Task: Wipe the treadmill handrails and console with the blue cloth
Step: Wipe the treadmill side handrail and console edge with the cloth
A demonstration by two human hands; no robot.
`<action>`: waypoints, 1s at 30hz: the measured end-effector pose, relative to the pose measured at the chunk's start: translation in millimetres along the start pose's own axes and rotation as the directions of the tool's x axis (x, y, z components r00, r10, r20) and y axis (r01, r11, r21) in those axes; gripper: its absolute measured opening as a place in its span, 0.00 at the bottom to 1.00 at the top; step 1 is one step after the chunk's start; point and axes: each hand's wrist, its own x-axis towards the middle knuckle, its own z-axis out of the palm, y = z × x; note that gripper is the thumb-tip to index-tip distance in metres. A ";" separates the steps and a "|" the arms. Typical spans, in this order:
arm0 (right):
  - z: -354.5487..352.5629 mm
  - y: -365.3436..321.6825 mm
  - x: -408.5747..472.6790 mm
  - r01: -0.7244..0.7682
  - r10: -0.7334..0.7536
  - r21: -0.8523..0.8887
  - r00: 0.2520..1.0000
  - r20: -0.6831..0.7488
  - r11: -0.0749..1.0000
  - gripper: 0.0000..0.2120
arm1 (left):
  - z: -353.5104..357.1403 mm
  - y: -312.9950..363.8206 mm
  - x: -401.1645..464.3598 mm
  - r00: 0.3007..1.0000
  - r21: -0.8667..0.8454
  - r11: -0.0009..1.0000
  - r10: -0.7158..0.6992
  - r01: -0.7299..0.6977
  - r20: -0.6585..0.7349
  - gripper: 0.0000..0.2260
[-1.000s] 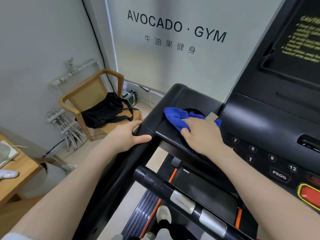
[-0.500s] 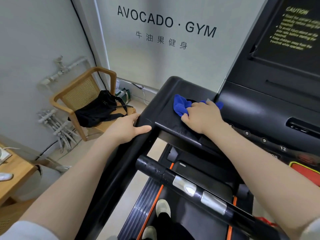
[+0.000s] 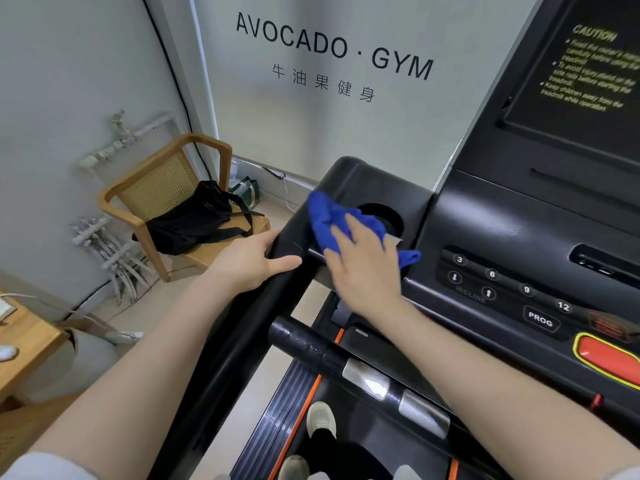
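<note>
Leftward now, one blue cloth [image 3: 329,216] beneath flat-fingered right hand [image 3: 367,271] (left hand [image 3: 249,261] tight around one handrail [image 3: 232,341]).

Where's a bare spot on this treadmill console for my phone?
Bare: the black panel right of the cup holder, above the number keys, possibly sloped; also the tray corner beyond the blue cloth. Crowded: the tray's near side, where the right hand presses the cloth and the left hand holds the handrail.

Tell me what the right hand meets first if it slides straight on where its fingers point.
The right hand presses the blue cloth now; straight on, it would probably reach the console's raised outer edge, left of the cup holder.
</note>
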 end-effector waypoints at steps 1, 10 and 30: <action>3.1 -11.9 -6.2 0.033 -0.033 -0.004 0.999 0.025 0.999 0.24 | 1.3 -0.8 0.0 1.000 0.003 1.000 0.001 -0.001 -0.009 0.27; 14.2 6.4 -9.3 0.200 -0.204 -0.245 0.979 0.008 0.949 0.26 | 5.6 -3.9 0.6 0.997 -0.001 1.000 0.001 -0.001 -0.077 0.27; -24.5 44.9 26.4 0.114 -0.109 -0.127 0.993 0.043 0.985 0.08 | 6.7 -6.0 4.4 0.999 -0.036 0.998 -0.055 0.054 -0.001 0.34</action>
